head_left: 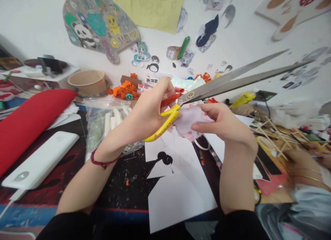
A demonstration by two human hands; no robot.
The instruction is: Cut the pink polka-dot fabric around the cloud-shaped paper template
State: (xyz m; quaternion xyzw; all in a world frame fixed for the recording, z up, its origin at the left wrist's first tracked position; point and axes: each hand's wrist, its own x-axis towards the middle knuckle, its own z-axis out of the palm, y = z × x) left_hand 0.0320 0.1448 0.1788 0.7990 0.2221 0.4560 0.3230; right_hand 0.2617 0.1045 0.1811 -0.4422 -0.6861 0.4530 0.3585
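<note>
My left hand (152,110) is wrapped round the handles of a large pair of scissors (219,83). One handle loop is yellow; a red-orange piece shows beside it under my fingers. The long blades point up to the right and stand slightly apart. Between thumb and fingers, my right hand (219,122) pinches a small pale pink paper piece (190,121), just below the scissors' pivot. Under both hands lie white paper sheets (181,195), one with a black drawn or cut figure (164,158) on it.
At left are a white power bank (42,157) with a cable, a red curved object (33,119) and a plastic bag (103,126) of white strips. A round tan container (88,82) stands by the wall. Another person's arm (305,164) rests at right, near wooden sticks (274,136).
</note>
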